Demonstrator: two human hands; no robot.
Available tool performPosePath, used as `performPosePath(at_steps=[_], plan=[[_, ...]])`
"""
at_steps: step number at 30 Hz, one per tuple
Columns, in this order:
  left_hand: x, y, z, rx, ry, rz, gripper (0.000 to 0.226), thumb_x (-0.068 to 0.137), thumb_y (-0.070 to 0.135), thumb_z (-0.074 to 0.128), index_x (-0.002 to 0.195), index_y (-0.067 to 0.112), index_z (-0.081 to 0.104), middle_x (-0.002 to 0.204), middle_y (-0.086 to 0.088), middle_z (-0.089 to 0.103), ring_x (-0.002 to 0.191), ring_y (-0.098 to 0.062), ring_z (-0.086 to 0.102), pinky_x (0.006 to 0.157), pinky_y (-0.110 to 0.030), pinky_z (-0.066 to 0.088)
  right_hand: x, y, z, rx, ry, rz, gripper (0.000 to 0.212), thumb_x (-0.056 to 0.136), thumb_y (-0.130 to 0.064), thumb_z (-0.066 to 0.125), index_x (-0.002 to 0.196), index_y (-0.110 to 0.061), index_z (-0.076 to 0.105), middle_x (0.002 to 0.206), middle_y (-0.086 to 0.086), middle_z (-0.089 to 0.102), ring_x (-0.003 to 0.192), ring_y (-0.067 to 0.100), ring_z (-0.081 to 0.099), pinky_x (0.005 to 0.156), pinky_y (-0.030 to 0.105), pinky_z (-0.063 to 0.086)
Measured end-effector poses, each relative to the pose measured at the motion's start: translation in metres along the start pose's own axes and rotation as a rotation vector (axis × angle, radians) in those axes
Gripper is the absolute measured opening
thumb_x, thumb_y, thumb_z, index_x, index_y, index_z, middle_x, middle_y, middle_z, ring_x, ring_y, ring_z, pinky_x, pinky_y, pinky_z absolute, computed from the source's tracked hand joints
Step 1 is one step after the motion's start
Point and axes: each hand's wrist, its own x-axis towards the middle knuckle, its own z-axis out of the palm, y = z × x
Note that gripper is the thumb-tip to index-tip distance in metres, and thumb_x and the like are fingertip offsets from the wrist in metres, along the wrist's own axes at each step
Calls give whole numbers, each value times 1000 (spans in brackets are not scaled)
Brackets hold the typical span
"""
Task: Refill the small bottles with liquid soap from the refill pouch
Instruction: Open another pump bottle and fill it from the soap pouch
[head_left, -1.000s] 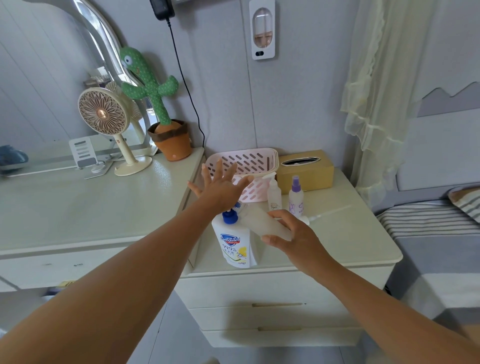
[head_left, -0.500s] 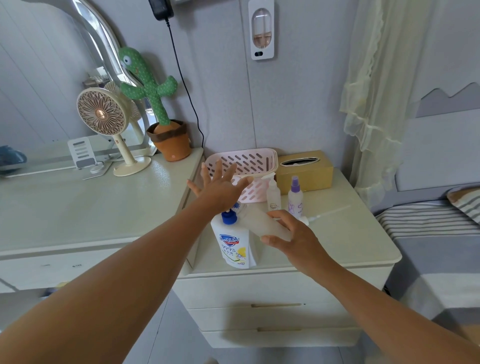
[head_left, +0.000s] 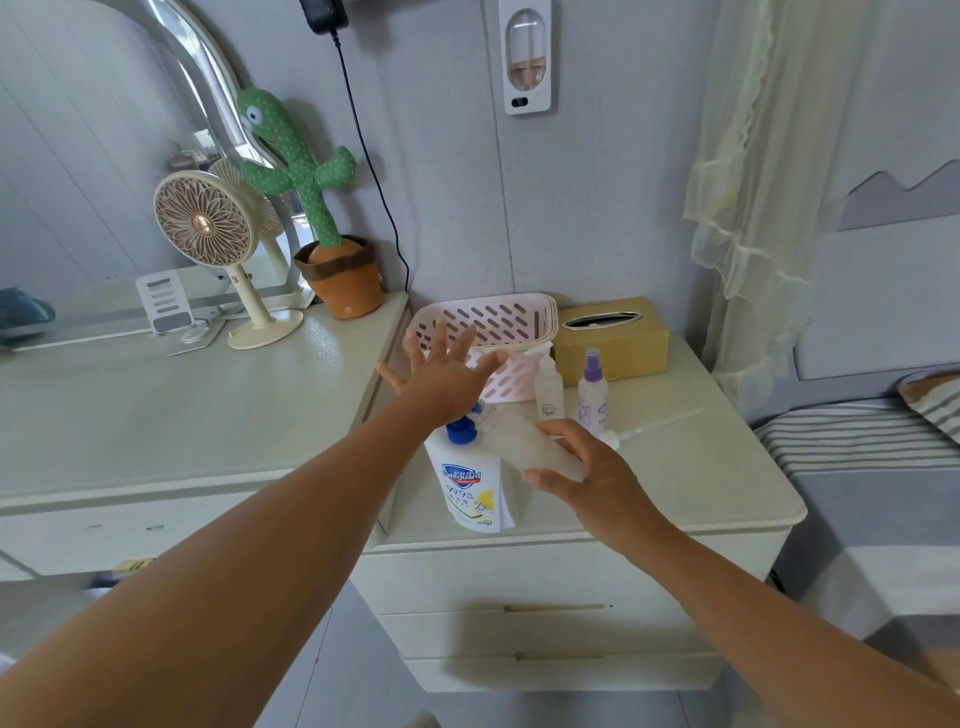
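Basically: right hand (head_left: 592, 483) gripped translucent bottle (head_left: 524, 446), tilted, mouth near blue cap (head_left: 460, 432) of refill pouch (head_left: 470, 491); left hand (head_left: 441, 376) hovered above, fingers spread, holding nothing.

Soft, even daylight glows brightest through the sheer cream ruffled curtain (head_left: 753, 171) at the right, casting only faint shadows and a mild sheen across the glossy cream cabinet top (head_left: 727, 483), while wide-angle distortion bends lines near the frame edges.

Right hand (head_left: 587, 467) grips a translucent bottle (head_left: 524, 441), tilted, its mouth by the blue cap (head_left: 460, 431) of the soap pouch (head_left: 470, 488). Left hand (head_left: 441, 376) is over the pouch with fingers spread. A clear bottle (head_left: 548, 389) and a purple spray bottle (head_left: 592, 389) stand upright beside the pink basket (head_left: 488, 317).
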Motion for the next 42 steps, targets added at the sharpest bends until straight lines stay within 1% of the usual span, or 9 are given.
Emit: performPosePath(at_steps=[10,16,22,28,34,39,42], plan=[[6,-2,7,-25,-12,-4,69,87,75,15,149,46,6,160,6,-11,144,-29,-22,104,-70,-15,4,5,5,19,8,1,43,85,-31,68,124,-30,49,109,-10,53,101,8,50,68,7,37],[9,-2,3,-17,-26,-8,74,85,77,14,150,44,4,160,5,-12,144,-30,-21,104,-70,-15,6,4,2,9,2,-2,43,85,-31,68,124,-30,49,110,-9,53,103,8,49,69,7,36],[10,-1,4,-39,-11,-21,73,85,77,15,150,44,4,160,6,-11,145,-29,-20,104,-70,-14,7,3,0,25,-1,1,41,85,-31,68,122,-32,50,104,-16,51,103,5,48,70,6,37],[9,-1,10,-29,-14,-24,70,87,76,15,149,45,6,160,6,-10,144,-28,-22,104,-70,-14,7,6,1,27,2,14,43,85,-30,68,124,-30,50,113,-8,53,106,9,50,69,5,37],[12,2,3,-11,-28,-30,73,86,76,15,150,43,4,160,5,-12,144,-31,-20,104,-71,-14,7,3,-3,37,0,8,44,85,-30,68,125,-29,50,112,-10,52,108,9,49,74,7,37],[12,4,4,-31,-18,-39,71,87,75,16,150,44,6,160,6,-11,145,-30,-20,104,-70,-14,8,3,-2,35,6,7,44,86,-30,68,125,-29,50,109,-11,52,106,8,49,73,6,37],[10,5,8,-28,-26,-38,68,89,73,16,150,44,7,160,6,-10,144,-29,-21,103,-70,-13,9,8,-1,33,15,14,44,85,-29,68,125,-30,50,112,-9,54,106,8,49,73,7,37]])
